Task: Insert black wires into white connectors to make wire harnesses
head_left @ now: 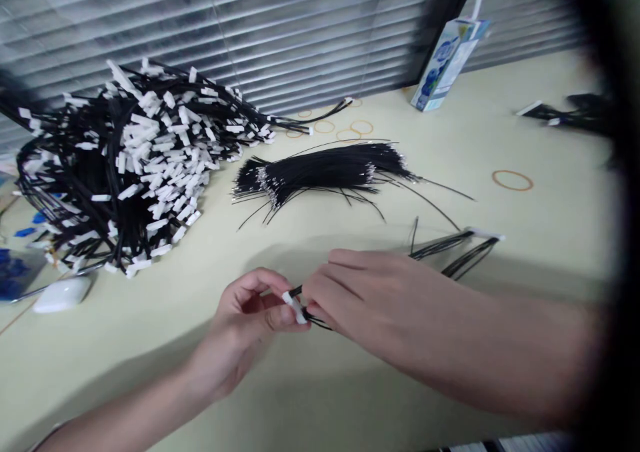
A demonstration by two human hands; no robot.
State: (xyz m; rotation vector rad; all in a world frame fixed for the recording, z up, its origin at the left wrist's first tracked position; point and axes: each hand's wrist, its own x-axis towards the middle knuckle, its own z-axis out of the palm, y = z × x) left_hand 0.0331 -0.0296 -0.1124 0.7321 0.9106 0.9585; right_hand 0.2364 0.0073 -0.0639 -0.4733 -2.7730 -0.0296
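Observation:
Between the thumb and fingers of my left hand (250, 329) is a white plastic connector (295, 307), with black wires plugged into its right side. My right hand (360, 292) is closed around the black wires (316, 320) just beside that connector; its fingertips are partly hidden. The wires run on under my right hand and come out behind it, ending in a second white connector (485, 233) on the table. Beyond my hands lies a loose bundle of black wires (320, 171) with bare metal terminals at the ends.
A large heap of black cables with white connectors (165, 152) fills the back left. A white mouse (63, 294) sits before it. At the back right stand a drink carton (445, 65) with a straw and, nearer, a rubber band (513, 180). Window blinds (310, 32) border the table.

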